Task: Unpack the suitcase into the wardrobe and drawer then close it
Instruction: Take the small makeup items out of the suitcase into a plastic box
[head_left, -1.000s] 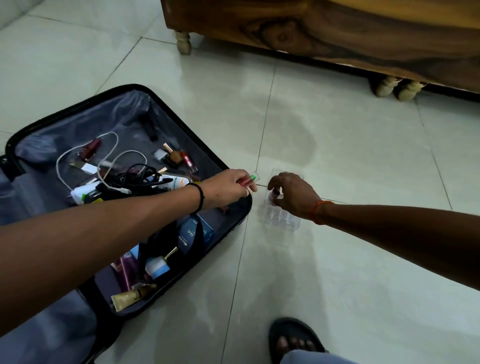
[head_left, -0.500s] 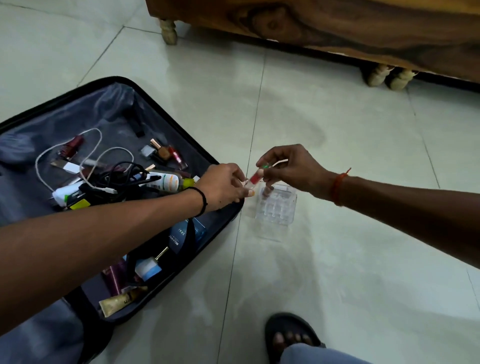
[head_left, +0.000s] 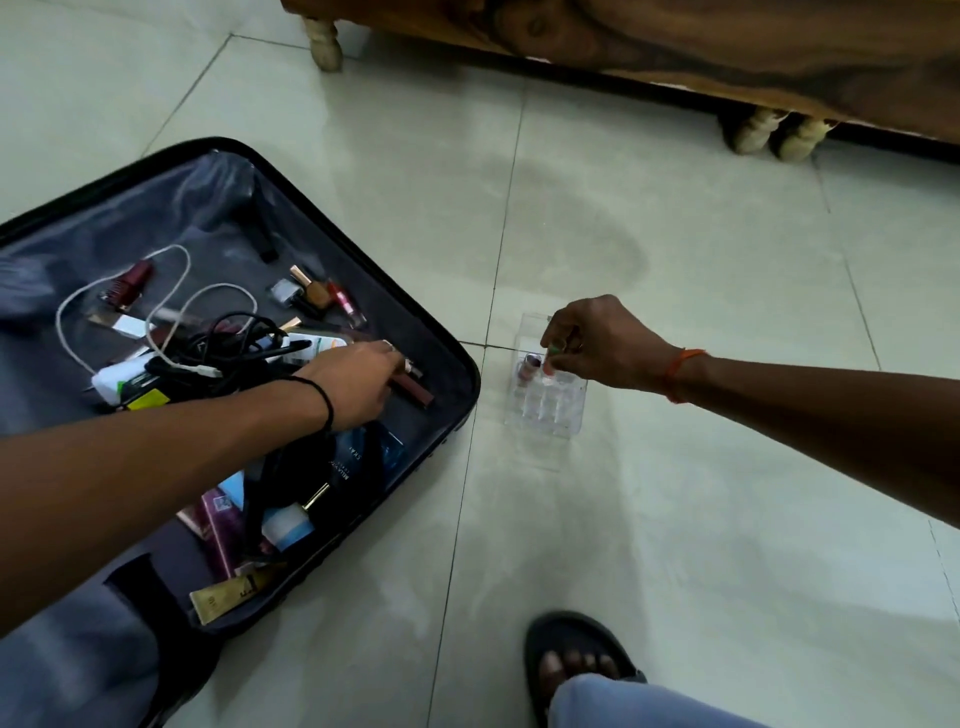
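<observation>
Clear organizer (head_left: 545, 410): right hand (head_left: 597, 345) pinches small tube (head_left: 551, 358) over it; left hand (head_left: 358, 382) grips maroon lipstick (head_left: 413, 387) in suitcase (head_left: 457, 410).

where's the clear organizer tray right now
In the head view the clear organizer tray sits on the tiled floor just right of the open suitcase, directly under the right hand.

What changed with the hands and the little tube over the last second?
The small tube passed from the left hand to the right hand, which now lowers it into the clear organizer. The left hand went back into the suitcase, onto a dark lipstick. Suitcase and organizer stayed put.
</observation>
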